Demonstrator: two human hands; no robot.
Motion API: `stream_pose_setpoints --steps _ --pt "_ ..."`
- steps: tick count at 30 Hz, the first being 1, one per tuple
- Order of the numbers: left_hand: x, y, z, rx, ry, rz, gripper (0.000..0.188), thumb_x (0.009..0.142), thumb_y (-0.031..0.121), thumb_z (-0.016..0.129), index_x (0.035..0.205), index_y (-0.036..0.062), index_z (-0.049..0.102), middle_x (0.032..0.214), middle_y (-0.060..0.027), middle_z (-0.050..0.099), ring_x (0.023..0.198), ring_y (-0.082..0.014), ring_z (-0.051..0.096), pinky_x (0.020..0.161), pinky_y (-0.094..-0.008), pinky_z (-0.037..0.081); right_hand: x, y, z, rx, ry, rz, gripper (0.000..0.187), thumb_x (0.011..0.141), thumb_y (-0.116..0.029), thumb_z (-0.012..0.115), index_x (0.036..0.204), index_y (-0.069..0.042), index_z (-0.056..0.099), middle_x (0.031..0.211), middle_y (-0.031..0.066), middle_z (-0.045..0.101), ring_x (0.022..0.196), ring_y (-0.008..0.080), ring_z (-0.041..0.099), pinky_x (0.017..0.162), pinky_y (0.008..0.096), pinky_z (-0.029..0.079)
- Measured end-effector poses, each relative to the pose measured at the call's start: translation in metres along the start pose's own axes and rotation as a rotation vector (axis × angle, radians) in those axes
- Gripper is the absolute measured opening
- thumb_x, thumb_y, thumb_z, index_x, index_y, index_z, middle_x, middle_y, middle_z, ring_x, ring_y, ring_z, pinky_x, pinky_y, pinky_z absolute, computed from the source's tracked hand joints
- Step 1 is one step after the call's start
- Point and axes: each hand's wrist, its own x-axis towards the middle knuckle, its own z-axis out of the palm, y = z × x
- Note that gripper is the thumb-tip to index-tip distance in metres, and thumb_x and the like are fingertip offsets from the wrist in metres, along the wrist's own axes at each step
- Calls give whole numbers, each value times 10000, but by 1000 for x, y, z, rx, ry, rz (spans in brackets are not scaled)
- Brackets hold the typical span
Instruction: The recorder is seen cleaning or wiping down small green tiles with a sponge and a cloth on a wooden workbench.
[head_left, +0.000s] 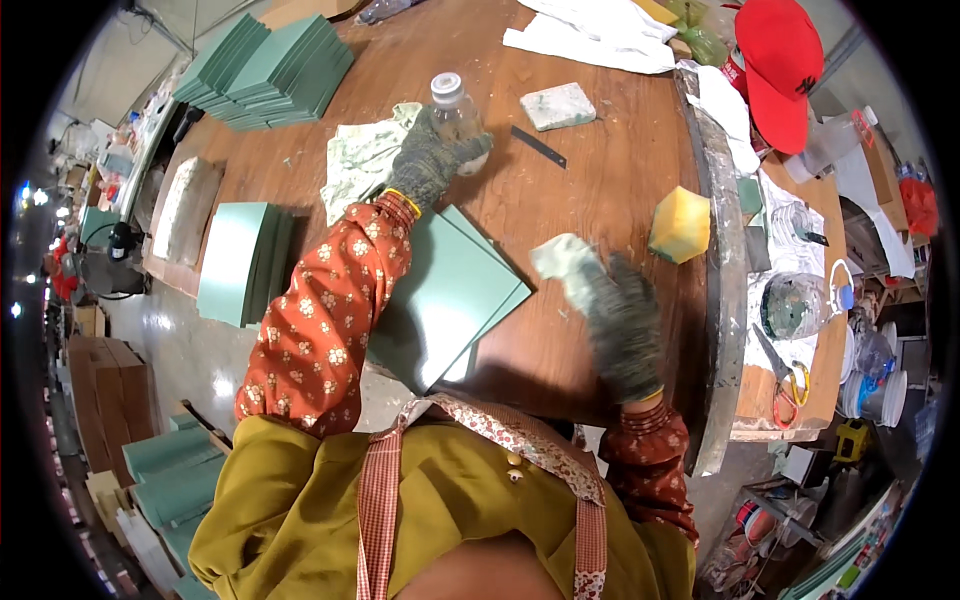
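My left hand (425, 165), in a dark grey-green knit glove, is closed round a clear plastic bottle (449, 92) with a white cap. Beside that hand a crumpled pale green-and-white cloth (352, 160) lies on the table. My right hand (625, 330), gloved alike and smeared by motion, grips a smaller whitish cloth (566, 262) over the wood. Between my arms, at the table's near edge, flat green square panels (435, 290) lie stacked, the lower one turned out of line with the upper. The left forearm covers part of their left side.
Stacks of green panels stand at the far left (290, 70) and near left (235, 262). A whitish block (558, 106), a dark flat strip (538, 146) and a yellow sponge (681, 224) lie rightward. A side bench (790, 410) bears scissors (783, 370) and a clear jug (795, 305).
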Motion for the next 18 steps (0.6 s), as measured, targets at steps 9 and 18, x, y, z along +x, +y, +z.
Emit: stream_pose_setpoints --steps 9,18 --pt "-61 27 -55 988 -99 967 611 599 279 806 1153 131 595 1101 -124 568 1053 -323 555 1013 -498 383 -6 -2 32 85 121 -130 327 780 -208 703 1078 -88 642 1233 134 545 1116 342 490 980 477 371" --pt "-118 50 -17 1367 -196 886 371 770 280 600 1110 130 602 1010 -88 566 1049 -267 548 1053 -507 328 -4 -5 33 95 112 -90 325 797 -273 702 1051 -79 645 1188 136 531 1086 325 475 959 475 378"
